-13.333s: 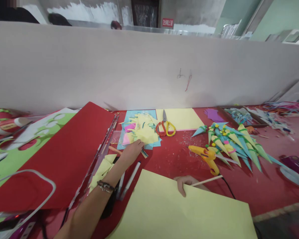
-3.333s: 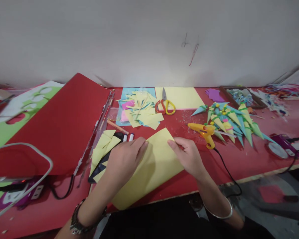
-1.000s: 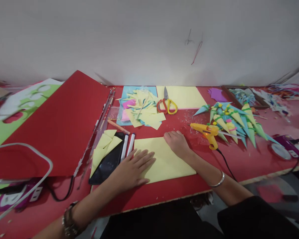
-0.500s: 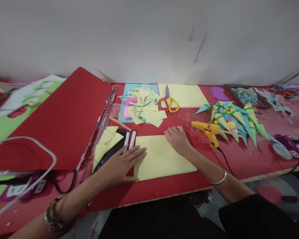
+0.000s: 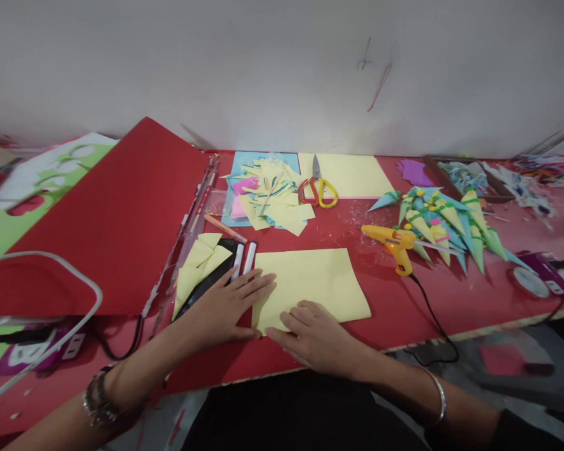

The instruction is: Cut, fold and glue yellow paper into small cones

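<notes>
Yellow paper sheet (image 5: 319, 275) flat on the red tabletop (image 5: 216, 360), centre of the frame, slightly low. Left hand (image 5: 228, 307) at its left edge: fingers spread, fingertips over the paper, palm down. Right hand (image 5: 317, 338) at its near edge, lower centre: fingers bent, tips on the paper close to the near left corner; cannot tell whether they pinch or only press. Two white markers (image 5: 249, 257) just left of the sheet, beyond the left hand. Yellow hot glue gun (image 5: 397, 247) right of centre, beside a heap of paper cones (image 5: 444, 216). Scissors (image 5: 328, 194) upper centre, beside yellow paper scraps (image 5: 286, 210).
</notes>
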`<state>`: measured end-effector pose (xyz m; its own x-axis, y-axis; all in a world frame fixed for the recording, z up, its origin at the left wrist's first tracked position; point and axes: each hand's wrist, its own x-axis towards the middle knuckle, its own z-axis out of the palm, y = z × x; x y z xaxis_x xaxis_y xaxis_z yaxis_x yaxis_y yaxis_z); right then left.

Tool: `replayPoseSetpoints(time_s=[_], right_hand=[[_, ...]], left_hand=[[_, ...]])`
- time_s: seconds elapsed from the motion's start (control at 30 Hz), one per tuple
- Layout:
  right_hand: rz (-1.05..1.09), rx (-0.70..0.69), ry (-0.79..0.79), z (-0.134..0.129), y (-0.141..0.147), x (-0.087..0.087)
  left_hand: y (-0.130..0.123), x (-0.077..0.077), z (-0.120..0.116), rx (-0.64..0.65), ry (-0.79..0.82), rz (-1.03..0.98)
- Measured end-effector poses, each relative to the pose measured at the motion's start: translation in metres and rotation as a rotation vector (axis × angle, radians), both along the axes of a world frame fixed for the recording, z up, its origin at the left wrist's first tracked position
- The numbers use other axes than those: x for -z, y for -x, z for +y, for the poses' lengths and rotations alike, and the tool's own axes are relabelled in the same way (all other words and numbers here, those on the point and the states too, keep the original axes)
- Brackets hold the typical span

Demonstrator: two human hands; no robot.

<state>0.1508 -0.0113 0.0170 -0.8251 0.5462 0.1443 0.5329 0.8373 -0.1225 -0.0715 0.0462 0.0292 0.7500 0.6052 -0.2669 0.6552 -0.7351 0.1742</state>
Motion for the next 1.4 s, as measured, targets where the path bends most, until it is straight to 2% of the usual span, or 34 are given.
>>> replayPoseSetpoints(time_s=[0.13, 0.27, 0.57, 0.9, 1.0, 1.1, 1.2, 1.27, 1.4], right_hand=[[0.032, 0.018, 0.044, -0.004, -0.006, -0.001], [0.050, 0.083, 0.104, -0.010, -0.023, -0.001], [0.218, 0.289, -0.013, -0.027, -0.077, 0.009], [0.153, 0.384, -0.040, -0.039, -0.131, 0.006], [0.166, 0.383, -0.090, -0.034, -0.129, 0.000], [0.199, 0.353, -0.099, -0.023, -0.112, -0.003], [0.157, 0.328, -0.022, -0.010, -0.089, 0.001], [0.167, 0.314, -0.062, -0.004, -0.078, 0.005], [0.135, 0.100, -0.258, 0.002, -0.071, 0.006]], left_hand=[[0.001, 0.002, 0.000, 0.018, -0.028, -0.012], [0.002, 0.002, 0.000, 0.020, -0.025, 0.014], [0.002, 0.002, 0.002, 0.018, 0.002, 0.028], [0.000, -0.002, 0.002, 0.008, 0.026, 0.021], [0.000, -0.004, 0.002, 0.019, 0.027, 0.005], [-0.005, -0.007, -0.001, 0.004, 0.004, 0.002], [-0.013, -0.012, -0.006, -0.018, -0.035, 0.013], [-0.019, -0.013, -0.010, -0.033, -0.057, 0.022], [-0.028, -0.013, -0.017, -0.057, -0.108, -0.011]])
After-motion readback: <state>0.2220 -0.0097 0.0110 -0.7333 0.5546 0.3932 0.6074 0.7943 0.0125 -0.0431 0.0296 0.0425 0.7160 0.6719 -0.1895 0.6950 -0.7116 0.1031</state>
